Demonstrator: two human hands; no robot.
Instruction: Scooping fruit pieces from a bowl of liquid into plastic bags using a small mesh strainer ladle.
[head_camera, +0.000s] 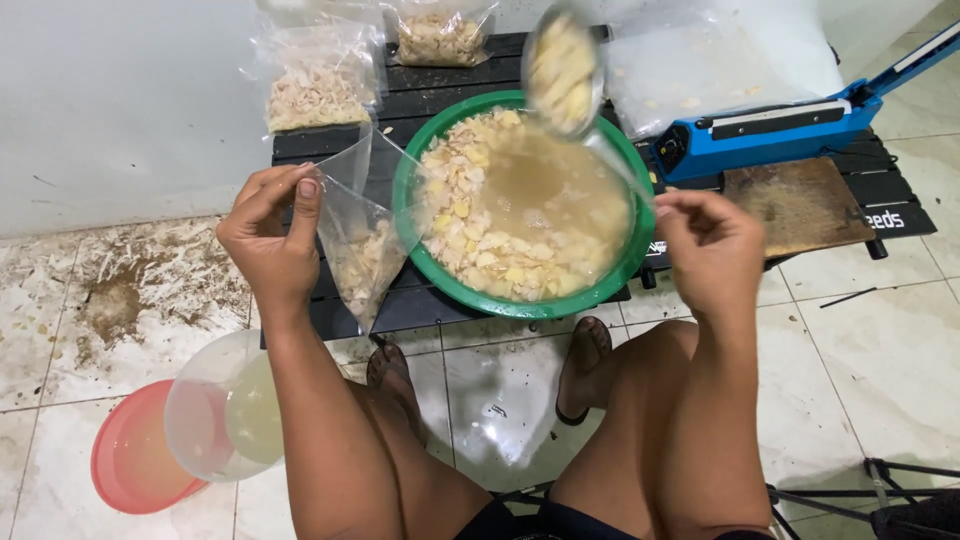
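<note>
My left hand (272, 232) pinches the open rim of a clear plastic bag (362, 240) that is partly filled with pale chips. It hangs just left of a green bowl (405, 195) holding chopped pale pieces in cloudy liquid. My right hand (712, 245) grips the handle of a metal ladle (564, 68). The ladle is raised over the bowl's far rim and heaped with the same pieces.
Two filled clear bags (318, 85) (440, 35) lie on the low black slatted table (440, 95). A blue heat sealer (770, 125), a wooden board (800, 205) and empty plastic sheets (720, 60) sit at right. A clear bowl (225, 410) and pink lid (135, 460) rest on the tiled floor at left.
</note>
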